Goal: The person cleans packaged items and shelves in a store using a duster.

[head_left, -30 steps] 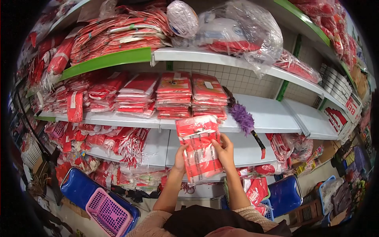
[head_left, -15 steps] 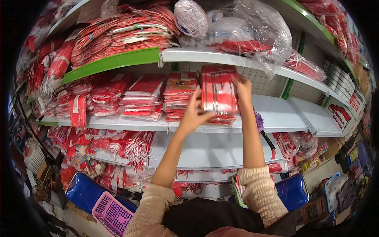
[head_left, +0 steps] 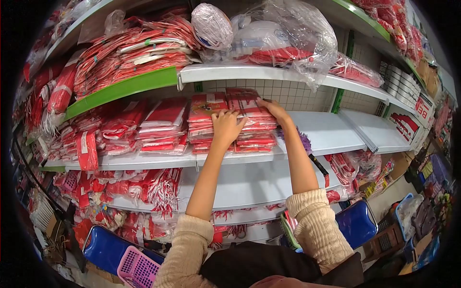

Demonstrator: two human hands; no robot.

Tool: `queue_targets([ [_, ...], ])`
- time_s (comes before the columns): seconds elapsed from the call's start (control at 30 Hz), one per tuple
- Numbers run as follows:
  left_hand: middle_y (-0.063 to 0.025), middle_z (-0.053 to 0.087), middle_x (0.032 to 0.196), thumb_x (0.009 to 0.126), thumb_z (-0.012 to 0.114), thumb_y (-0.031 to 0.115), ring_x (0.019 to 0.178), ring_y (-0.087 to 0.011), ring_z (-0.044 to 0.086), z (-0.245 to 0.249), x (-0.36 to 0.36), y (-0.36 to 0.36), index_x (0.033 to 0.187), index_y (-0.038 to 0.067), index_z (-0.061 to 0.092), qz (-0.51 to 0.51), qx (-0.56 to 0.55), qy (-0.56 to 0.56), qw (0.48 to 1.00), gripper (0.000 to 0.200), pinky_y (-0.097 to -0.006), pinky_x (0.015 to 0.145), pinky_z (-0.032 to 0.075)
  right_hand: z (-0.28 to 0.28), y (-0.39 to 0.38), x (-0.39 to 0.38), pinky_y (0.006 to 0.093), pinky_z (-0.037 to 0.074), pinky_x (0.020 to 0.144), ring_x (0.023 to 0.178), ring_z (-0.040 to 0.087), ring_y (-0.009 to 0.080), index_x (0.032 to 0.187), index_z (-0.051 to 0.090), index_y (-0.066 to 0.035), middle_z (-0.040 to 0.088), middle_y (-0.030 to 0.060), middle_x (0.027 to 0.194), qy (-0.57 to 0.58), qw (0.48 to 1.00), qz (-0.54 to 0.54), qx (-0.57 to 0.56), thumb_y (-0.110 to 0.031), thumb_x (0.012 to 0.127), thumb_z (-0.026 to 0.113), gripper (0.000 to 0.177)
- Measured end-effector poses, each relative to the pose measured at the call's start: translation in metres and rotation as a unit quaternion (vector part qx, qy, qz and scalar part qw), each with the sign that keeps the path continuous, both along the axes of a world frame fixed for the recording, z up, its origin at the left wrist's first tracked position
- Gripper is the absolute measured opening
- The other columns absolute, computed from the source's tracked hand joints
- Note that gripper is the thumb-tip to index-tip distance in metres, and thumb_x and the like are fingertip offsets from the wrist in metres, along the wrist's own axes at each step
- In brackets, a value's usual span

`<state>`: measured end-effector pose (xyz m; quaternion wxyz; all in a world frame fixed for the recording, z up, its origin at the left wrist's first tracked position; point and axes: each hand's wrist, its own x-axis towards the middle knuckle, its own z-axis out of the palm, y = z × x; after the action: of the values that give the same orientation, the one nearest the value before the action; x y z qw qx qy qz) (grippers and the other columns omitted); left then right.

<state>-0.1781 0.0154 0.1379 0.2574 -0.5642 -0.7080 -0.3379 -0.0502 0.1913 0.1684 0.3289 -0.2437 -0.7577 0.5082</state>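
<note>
Two neighbouring stacks of red packets in clear plastic lie on the white middle shelf: the left stack and the right stack. My left hand rests where the two stacks meet, its fingers spread over the top front edges. At the right stack's upper right side, my right hand touches the topmost red packet with fingers stretched out. That packet lies flat on the pile. Neither hand is wrapped round anything.
More red-and-white packets fill the shelf to the left. Above, an upper shelf carries bagged goods. A purple tufted thing with a black handle hangs near my right forearm. Below stand a pink basket and blue chairs.
The red packet that both hands held up above the right stack now lies on top of it. My hands have let go of it and touch the stacks. The view has shifted slightly.
</note>
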Motion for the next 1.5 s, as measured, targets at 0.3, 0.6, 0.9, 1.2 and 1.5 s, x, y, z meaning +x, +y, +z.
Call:
queue_targets([
  [0.3, -0.0098, 0.058, 0.117, 0.08, 0.056, 0.045, 0.112, -0.0269, 0.047, -0.002, 0.016, -0.01, 0.111, 0.008, 0.06, -0.006, 0.066, 0.0, 0.998, 0.049, -0.05, 0.097, 0.026, -0.014, -0.028, 0.019, 0.0307, 0.043, 0.083, 0.097, 0.057, 0.0236, 0.11, 0.053, 0.01, 0.061, 0.0188, 0.106, 0.098, 0.974, -0.164, 0.119, -0.038, 0.084, 0.059, 0.055],
  [0.6, -0.009, 0.06, 0.103, 0.079, 0.059, 0.011, 0.102, -0.0267, 0.052, -0.062, 0.138, -0.055, 0.097, 0.006, 0.063, -0.31, 0.175, -0.173, 0.918, 0.019, -0.0378, 0.091, 0.037, -0.085, -0.172, 0.148, 0.0337, 0.043, 0.082, 0.089, 0.057, 0.0261, 0.096, 0.063, -0.002, 0.065, 0.0115, 0.09, 0.141, 0.922, -0.258, 0.253, -0.016, 0.083, 0.059, 0.02],
  [0.9, -0.0105, 0.06, 0.098, 0.08, 0.057, 0.005, 0.093, -0.0268, 0.057, -0.12, 0.3, -0.025, 0.097, 0.002, 0.062, -0.547, 0.008, -0.291, 0.785, 0.018, -0.034, 0.083, 0.044, -0.178, -0.194, 0.307, 0.0277, 0.049, 0.062, 0.072, 0.063, 0.016, 0.093, 0.062, 0.002, 0.066, 0.0102, 0.079, 0.119, 0.91, -0.39, 0.068, -0.013, 0.085, 0.056, 0.017],
  [1.2, -0.0098, 0.058, 0.098, 0.079, 0.058, 0.006, 0.09, -0.0246, 0.059, -0.208, 0.448, -0.022, 0.101, 0.004, 0.061, -0.685, -0.192, -0.235, 0.662, 0.022, -0.0352, 0.079, 0.046, -0.266, -0.257, 0.442, 0.0284, 0.046, 0.06, 0.066, 0.061, 0.0161, 0.093, 0.062, 0.002, 0.064, 0.012, 0.074, 0.027, 0.807, -0.589, -0.031, -0.016, 0.083, 0.056, 0.021],
  [1.5, -0.0111, 0.056, 0.106, 0.081, 0.059, 0.01, 0.084, -0.0239, 0.062, -0.363, 0.507, -0.027, 0.107, 0.005, 0.058, -0.671, -0.405, -0.183, 0.594, 0.027, -0.0336, 0.076, 0.048, -0.447, -0.311, 0.509, 0.0285, 0.047, 0.057, 0.061, 0.061, 0.0148, 0.092, 0.063, 0.001, 0.064, 0.0107, 0.069, -0.055, 0.747, -0.62, -0.235, -0.015, 0.082, 0.055, 0.02],
])
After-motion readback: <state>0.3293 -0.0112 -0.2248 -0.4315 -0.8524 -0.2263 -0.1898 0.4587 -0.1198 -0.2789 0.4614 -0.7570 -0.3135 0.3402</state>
